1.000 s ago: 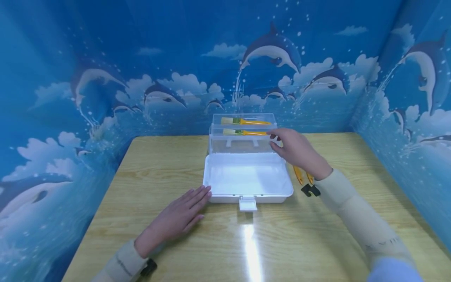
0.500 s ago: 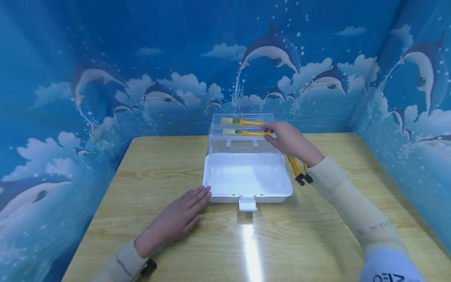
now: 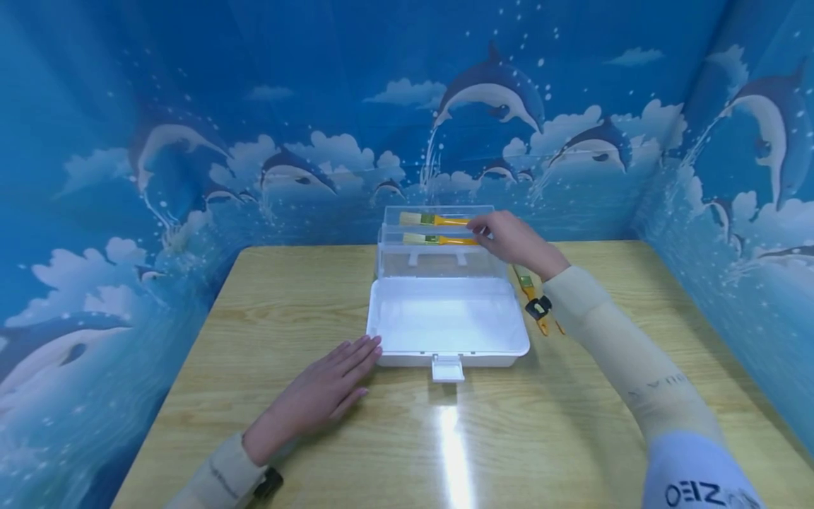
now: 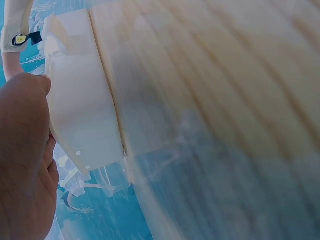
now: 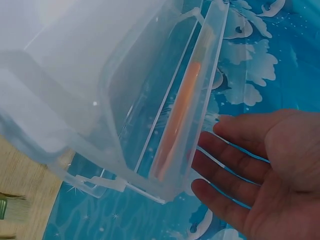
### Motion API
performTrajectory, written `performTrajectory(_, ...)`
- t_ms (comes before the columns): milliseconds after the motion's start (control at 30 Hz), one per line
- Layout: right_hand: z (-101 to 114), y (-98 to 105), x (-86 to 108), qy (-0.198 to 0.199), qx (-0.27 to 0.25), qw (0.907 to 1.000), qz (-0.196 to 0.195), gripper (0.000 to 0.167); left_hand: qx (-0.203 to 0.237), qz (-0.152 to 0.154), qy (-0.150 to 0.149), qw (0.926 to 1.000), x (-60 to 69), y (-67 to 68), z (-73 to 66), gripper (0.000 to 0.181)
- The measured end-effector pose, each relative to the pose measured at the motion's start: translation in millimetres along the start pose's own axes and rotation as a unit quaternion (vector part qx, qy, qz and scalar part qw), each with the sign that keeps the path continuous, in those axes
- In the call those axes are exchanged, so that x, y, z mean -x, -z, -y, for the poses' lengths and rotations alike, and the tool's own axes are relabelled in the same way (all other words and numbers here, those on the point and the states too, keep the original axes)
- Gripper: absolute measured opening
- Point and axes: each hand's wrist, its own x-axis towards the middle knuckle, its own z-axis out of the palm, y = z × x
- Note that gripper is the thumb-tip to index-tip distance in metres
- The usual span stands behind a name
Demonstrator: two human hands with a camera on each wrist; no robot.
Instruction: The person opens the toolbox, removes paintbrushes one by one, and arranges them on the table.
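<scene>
In the head view, a white plastic box (image 3: 448,318) stands open on the table, its clear trays (image 3: 439,260) raised behind it. An upper paintbrush (image 3: 427,219) and a lower paintbrush (image 3: 437,240), both yellow-handled, lie in the trays, bristles to the left. My right hand (image 3: 518,242) is at the trays' right end, by the handle ends. Seen from the right wrist, its fingers (image 5: 235,162) are loosely bent beside the tray wall, and the brush handle (image 5: 180,117) lies inside, ungripped. My left hand (image 3: 324,389) rests with straight fingers against the box's front left corner.
More yellow-handled paintbrushes (image 3: 526,283) lie on the wooden table (image 3: 286,304) right of the box, partly hidden by the right wrist. The box's latch (image 3: 448,368) hangs down in front. A blue dolphin-print curtain (image 3: 331,92) encloses the table's back and sides.
My right hand has shifted left and slightly back along the trays, uncovering more of the brushes on the table. The lower brush moved slightly right, then back. My left hand stays put.
</scene>
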Motion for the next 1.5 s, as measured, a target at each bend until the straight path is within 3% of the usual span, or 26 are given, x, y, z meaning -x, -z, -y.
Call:
performTrajectory(367, 2.9, -3.0, -17.9, 0.000, -0.014, 0.9997, 0.021, 0.035, 0.004, 0.005, 0.002, 1.0000, -0.5, 0.4, 0.0, 0.065)
performTrajectory(700, 4.3, -6.8, -26.8, -0.019, -0.030, 0.9993, 0.010, 0.033, 0.008, 0.012, 0.006, 0.9999, -0.7, 1.2, -0.2, 0.064)
performTrajectory(1133, -2.7, -4.6, -37.0, 0.016, -0.038, 0.9988, 0.027, 0.034, 0.011, 0.012, 0.003, 0.9999, -0.8, 2.1, -0.5, 0.064)
performTrajectory(1500, -4.7, -8.9, -47.8, 0.036, -0.039, 0.9974, 0.049, 0.030, 0.001, -0.011, -0.008, 0.9999, -0.5, 0.4, -0.1, 0.064)
